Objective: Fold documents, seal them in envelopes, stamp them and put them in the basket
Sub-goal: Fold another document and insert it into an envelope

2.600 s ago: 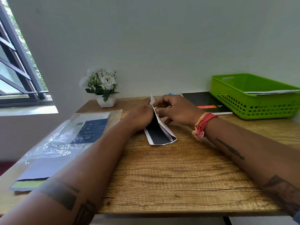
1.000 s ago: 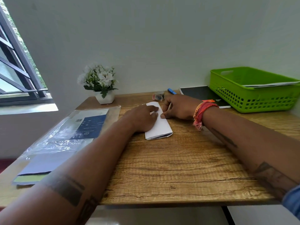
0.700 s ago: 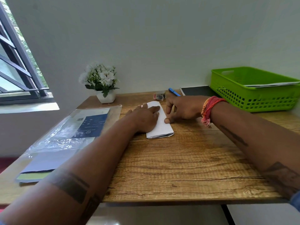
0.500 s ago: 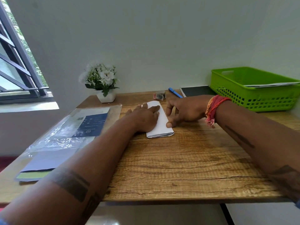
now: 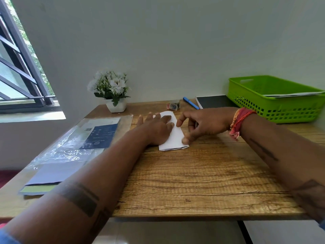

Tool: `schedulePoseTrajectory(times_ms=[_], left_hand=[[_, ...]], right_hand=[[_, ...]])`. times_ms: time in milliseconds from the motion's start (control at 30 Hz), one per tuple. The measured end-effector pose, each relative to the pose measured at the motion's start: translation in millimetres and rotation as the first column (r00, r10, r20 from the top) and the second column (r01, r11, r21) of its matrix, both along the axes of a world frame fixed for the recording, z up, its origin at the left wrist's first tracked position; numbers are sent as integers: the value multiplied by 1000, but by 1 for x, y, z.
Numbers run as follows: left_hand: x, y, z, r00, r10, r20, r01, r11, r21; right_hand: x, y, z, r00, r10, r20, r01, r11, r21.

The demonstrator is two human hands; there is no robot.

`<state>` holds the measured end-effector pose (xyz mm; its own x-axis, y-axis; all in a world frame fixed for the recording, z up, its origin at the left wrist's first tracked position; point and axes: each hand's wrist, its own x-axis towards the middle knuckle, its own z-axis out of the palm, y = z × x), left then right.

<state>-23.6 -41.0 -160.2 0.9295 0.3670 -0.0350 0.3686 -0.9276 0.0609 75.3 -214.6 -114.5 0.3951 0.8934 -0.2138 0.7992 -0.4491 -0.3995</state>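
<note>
White folded document (image 5: 173,133) pressed flat mid-table under both hands.

Left hand (image 5: 156,128) lies flat, fingers straight, on its left part; right hand (image 5: 204,124) touches its right edge, fingers loosely bent, thumb at the near corner, clamping nothing. Green basket (image 5: 279,110) sits far right on the wooden table (image 5: 202,176), papers inside.

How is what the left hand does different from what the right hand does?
The left hand lies flat, palm down, on the folded paper; the right hand arches with its fingers spread. The left covers the paper's left side; the right touches its right edge with the thumb. Both hands touch the paper.
</note>
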Motion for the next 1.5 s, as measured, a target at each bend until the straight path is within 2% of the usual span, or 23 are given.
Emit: schedulePoseTrajectory(times_ms=[100,200,300,633,967,1200,1400,1500], left_hand=[[-2,-2,0,999,-36,17,36,999,7],[-2,-4,1,996,-87,24,87,996,17],[-1,-4,3,994,-110,6,110,994,-5],[3,-1,1,993,-115,-11,115,993,-33],[-1,-6,3,995,-99,-4,99,994,-43],[-5,9,5,982,-32,188,69,979,-194],[-16,32,15,982,-71,177,108,972,-210],[-22,40,21,988,-126,87,140,973,-181]], right_hand=[[7,2,-12,994,-45,100,22,975,222],[7,9,-19,977,-50,209,-2,970,242],[10,17,-23,969,-103,226,37,960,278],[16,37,-24,928,-204,312,153,972,179],[24,56,-30,866,-269,421,221,962,160],[20,36,-24,912,-149,382,103,985,139],[17,36,-17,931,-178,319,155,983,97],[16,37,-16,933,-177,312,154,983,97]])
